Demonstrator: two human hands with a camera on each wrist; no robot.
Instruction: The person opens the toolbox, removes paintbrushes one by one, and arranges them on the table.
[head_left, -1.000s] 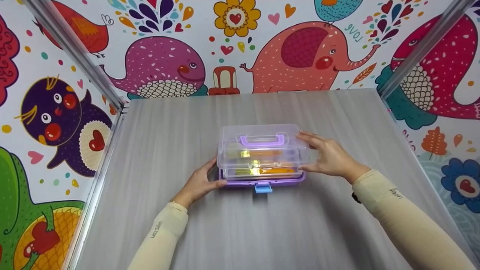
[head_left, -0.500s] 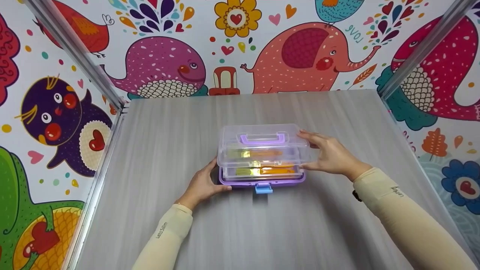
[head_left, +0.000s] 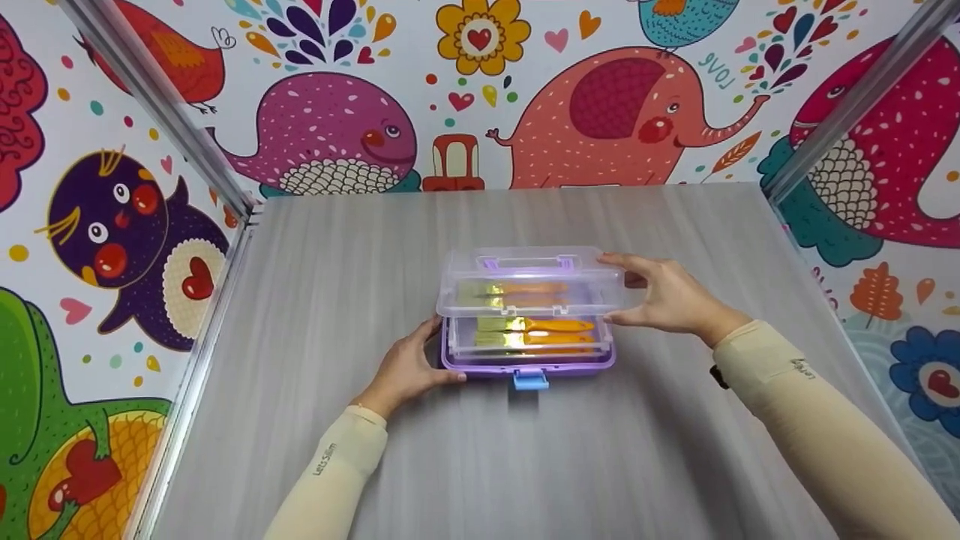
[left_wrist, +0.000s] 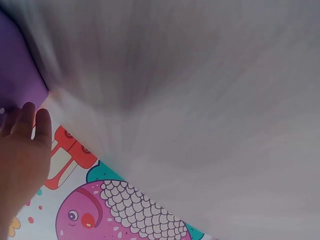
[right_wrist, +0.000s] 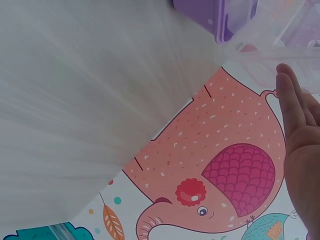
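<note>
Head view: the right hand's parted fingers pinch one lid while the left hand's spread fingers touch one box.

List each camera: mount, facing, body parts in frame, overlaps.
Head: on the head, facing forward and down at the box, lid and brushes; left hand, right hand and sleeves show.
Left wrist: on the left wrist, facing the table and wall, box at left edge; only the left hand shows.
Right wrist: on the right wrist, facing table and wall, box and lid toward upper right; only the right hand shows.
Shared: head and left wrist, the purple whale; head and right wrist, the elephant.
</note>
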